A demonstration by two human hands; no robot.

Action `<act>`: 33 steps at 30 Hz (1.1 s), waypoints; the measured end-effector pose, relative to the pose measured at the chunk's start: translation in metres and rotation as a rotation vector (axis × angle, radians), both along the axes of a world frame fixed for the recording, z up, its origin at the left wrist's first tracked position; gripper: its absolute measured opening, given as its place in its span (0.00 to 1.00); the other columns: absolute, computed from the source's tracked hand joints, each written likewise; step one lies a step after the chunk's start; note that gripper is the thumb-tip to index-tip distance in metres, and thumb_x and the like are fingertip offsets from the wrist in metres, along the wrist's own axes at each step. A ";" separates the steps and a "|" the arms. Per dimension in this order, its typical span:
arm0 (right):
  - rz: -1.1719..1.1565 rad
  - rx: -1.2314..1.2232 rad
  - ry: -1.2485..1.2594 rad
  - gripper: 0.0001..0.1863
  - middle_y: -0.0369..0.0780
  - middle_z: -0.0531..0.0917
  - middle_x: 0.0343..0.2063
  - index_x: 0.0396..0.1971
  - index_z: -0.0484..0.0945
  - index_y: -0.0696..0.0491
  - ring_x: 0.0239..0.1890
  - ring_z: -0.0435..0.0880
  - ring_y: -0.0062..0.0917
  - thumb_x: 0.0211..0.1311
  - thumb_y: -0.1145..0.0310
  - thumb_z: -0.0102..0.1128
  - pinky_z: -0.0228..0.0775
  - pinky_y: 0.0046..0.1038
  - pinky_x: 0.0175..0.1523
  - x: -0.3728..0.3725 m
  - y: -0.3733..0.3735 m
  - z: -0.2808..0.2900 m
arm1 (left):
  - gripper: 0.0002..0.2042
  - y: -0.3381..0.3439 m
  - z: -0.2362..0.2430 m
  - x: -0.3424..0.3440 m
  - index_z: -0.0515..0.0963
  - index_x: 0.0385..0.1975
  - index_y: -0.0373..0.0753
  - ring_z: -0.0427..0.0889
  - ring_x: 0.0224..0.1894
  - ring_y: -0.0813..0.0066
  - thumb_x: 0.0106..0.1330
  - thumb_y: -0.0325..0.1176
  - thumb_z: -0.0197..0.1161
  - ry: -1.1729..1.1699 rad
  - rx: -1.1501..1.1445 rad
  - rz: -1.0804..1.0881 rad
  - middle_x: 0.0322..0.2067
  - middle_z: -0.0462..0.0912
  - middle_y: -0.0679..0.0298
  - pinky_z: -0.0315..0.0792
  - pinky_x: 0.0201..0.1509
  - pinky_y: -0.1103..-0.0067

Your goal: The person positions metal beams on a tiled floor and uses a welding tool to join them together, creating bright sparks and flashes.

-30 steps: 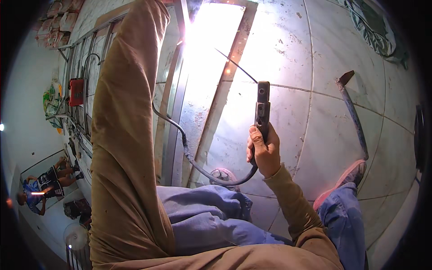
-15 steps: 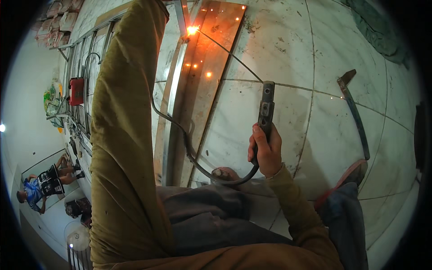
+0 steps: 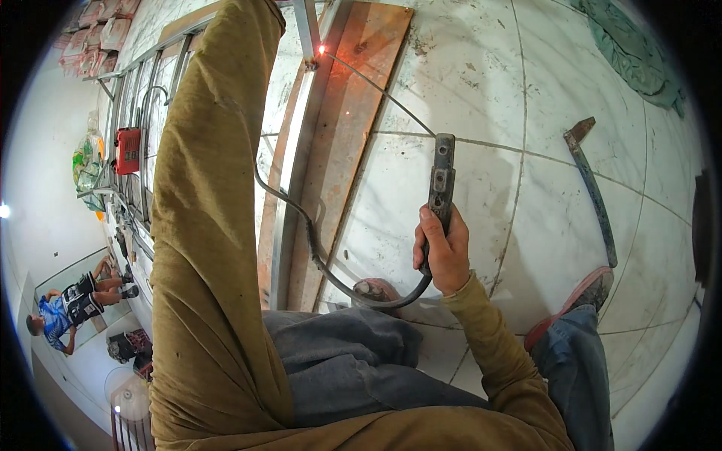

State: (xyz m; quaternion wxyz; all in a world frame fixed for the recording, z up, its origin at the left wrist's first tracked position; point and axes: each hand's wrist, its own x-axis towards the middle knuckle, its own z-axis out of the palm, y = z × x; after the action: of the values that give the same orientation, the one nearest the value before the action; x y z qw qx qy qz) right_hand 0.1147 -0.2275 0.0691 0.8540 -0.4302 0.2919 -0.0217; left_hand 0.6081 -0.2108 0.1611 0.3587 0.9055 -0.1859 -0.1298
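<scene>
My right hand [image 3: 445,252] grips a dark welding electrode holder [image 3: 439,174]. A thin rod [image 3: 380,89] runs from it up-left to a small glowing spot [image 3: 322,50] on a grey metal frame bar [image 3: 298,154]. The holder's black cable [image 3: 316,248] curves down and back under my hand. My left arm in a mustard sleeve [image 3: 210,225] stretches up across the picture; my left hand is out of view past the top edge. A brown wooden plank [image 3: 353,113] lies beside the bar on the white tiled floor [image 3: 519,188].
A chipping hammer with a blue handle [image 3: 593,188] lies on the tiles at right. My shoes [image 3: 579,301] and jeans show below. A red welding machine [image 3: 128,150] sits by a metal grille at left. Another person [image 3: 71,304] sits at far left. A green cloth [image 3: 639,52] lies top right.
The bright welding glare of a second ago has faded to a small glowing point. My right hand and the holder stay almost in place.
</scene>
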 end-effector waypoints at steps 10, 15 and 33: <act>-0.038 0.020 0.108 0.11 0.34 0.73 0.21 0.48 0.70 0.56 0.14 0.72 0.16 0.75 0.66 0.53 0.69 0.21 0.17 -0.001 0.002 -0.005 | 0.12 -0.007 -0.008 0.000 0.84 0.39 0.35 0.84 0.29 0.69 0.63 0.36 0.71 0.037 -0.020 -0.012 0.29 0.84 0.61 0.83 0.28 0.72; -0.053 0.085 0.095 0.10 0.34 0.72 0.18 0.38 0.68 0.54 0.12 0.70 0.17 0.74 0.63 0.52 0.65 0.22 0.17 0.009 0.001 0.012 | 0.11 0.000 0.002 0.001 0.84 0.39 0.35 0.85 0.30 0.69 0.64 0.36 0.70 0.038 -0.007 0.006 0.30 0.84 0.61 0.83 0.29 0.72; -0.023 0.072 0.094 0.12 0.33 0.71 0.17 0.39 0.68 0.54 0.12 0.70 0.16 0.75 0.60 0.54 0.65 0.22 0.16 0.008 0.001 0.003 | 0.10 0.005 -0.024 0.024 0.83 0.36 0.35 0.82 0.26 0.71 0.63 0.35 0.69 0.159 -0.198 -0.051 0.28 0.83 0.62 0.81 0.25 0.74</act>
State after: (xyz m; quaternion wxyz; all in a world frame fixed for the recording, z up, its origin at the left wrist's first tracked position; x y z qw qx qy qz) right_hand 0.1225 -0.2267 0.0722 0.8539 -0.3965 0.3371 -0.0010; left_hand 0.6317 -0.2057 0.1375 0.4567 0.8474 -0.1918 -0.1913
